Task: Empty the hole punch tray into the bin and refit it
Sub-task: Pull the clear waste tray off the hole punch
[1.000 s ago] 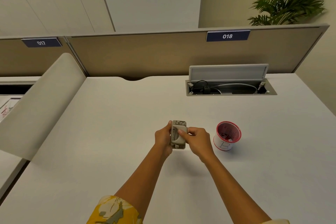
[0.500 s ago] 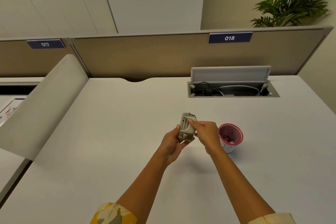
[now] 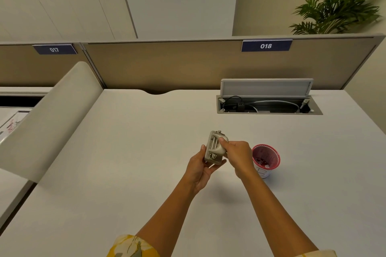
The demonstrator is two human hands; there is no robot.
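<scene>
The left hand (image 3: 198, 168) cradles the hole punch (image 3: 215, 148) from below and from its left side, fingers curled around the body, so the punch is lifted clear of the desk (image 3: 125, 152) and tilted with its handle side toward the camera. The right hand (image 3: 237, 155) closes on the punch's right edge, thumb on the upper face and the other fingers hidden behind; whether they bear on the tray itself cannot be told, since the tray is not separately visible. The bin (image 3: 265, 160), a small red-rimmed cup with scraps already inside, stands on the desk just right of the right hand and near the punch. The step in hand appears to be working the tray on the punch's underside. To do it well, the left hand should keep the body steady while the right acts squarely along the tray's seating, and any release should happen over the bin so loose chads fall inside.
</scene>
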